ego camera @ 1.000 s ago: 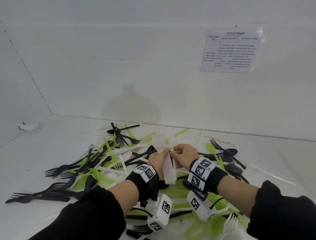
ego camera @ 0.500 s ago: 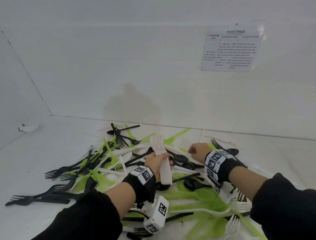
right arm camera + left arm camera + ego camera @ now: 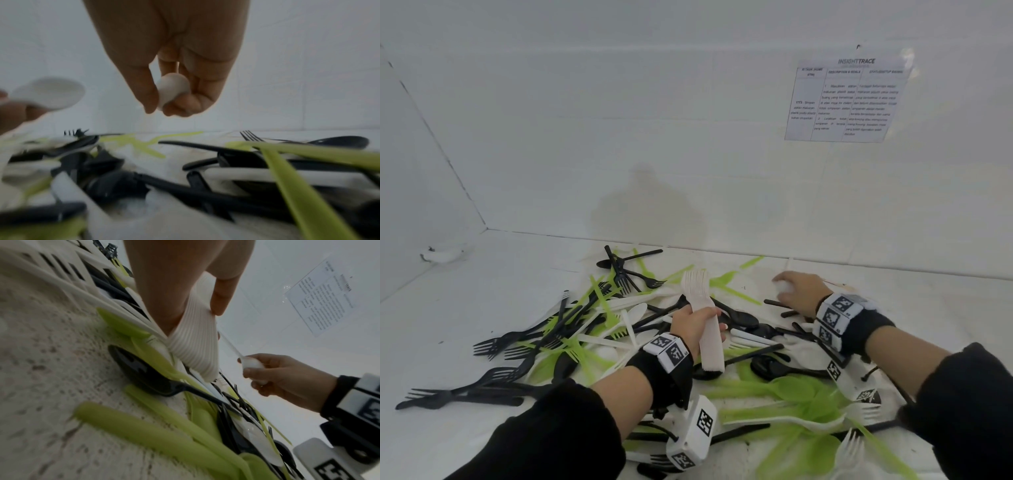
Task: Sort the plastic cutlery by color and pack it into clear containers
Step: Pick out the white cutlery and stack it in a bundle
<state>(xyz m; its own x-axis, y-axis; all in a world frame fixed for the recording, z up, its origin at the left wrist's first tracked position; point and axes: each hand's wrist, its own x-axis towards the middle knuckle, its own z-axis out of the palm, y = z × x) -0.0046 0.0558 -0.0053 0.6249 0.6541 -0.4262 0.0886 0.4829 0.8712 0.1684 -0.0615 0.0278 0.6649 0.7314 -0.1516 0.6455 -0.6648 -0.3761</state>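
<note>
Head view: your two hands work over a heap of cutlery (image 3: 619, 329) in black, green and white, spread on the white counter (image 3: 482, 291).
Left hand: your left hand (image 3: 690, 323) is clenched round a stack of white forks (image 3: 705, 322), near the middle of the heap; the prongs point up and away from you, the handles stick out below your fist.
Left wrist view: the same stack of white forks (image 3: 195, 340) shows as many thin ribbed edges pressed together, with your thumb (image 3: 223, 293) laid across them.
Right hand: your right hand (image 3: 799, 289) is at the far right edge of the heap, knuckles up, pinching a white spoon (image 3: 786, 286) by its bowl.
Right wrist view: the fingertips (image 3: 151, 100) and thumb close on the rounded white spoon (image 3: 171, 87), held above the black and green pieces with nothing touching it from below.
Heap: green spoons (image 3: 791, 394) lie on its near side, just beside your right wrist; black forks (image 3: 493, 346) fan out on its left side.
Wall: a printed sheet (image 3: 846, 99) hangs on the wall well above the heap, to its right.
</note>
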